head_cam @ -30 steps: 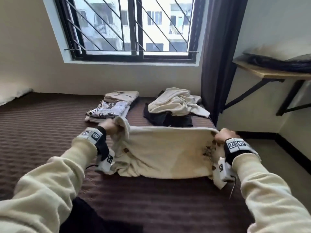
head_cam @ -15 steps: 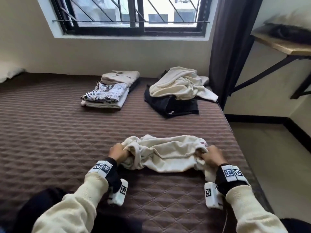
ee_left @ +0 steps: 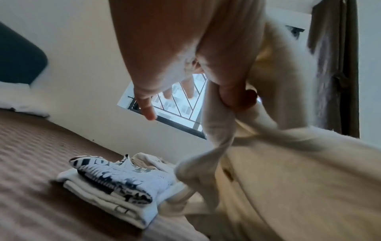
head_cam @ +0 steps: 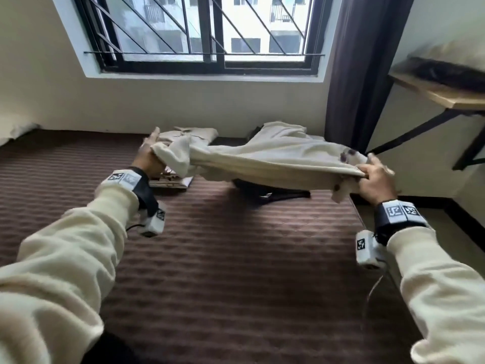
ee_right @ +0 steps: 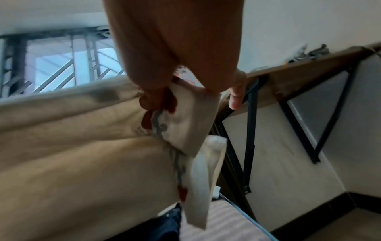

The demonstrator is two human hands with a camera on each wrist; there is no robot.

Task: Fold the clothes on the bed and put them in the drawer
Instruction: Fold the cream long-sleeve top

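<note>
Bed point(head_cam: 236, 258): folded stack point(head_cam: 183, 137) done, loose pile point(head_cam: 283, 135) left, drawer unseen; left hand point(head_cam: 149, 158) and right hand point(head_cam: 375, 179) each pinch shirt point(head_cam: 262, 164) mid-air, unfolded.

Two hands, left hand point(head_cam: 148, 159) and right hand point(head_cam: 375, 180), hold one cream garment point(head_cam: 265, 164) above one bed point(head_cam: 236, 271). Behind lie one folded stack point(ee_left: 115, 185), one loose pile point(head_cam: 282, 134), one window point(head_cam: 210, 32), one curtain point(head_cam: 359, 69), one shelf point(head_cam: 443, 93).
</note>
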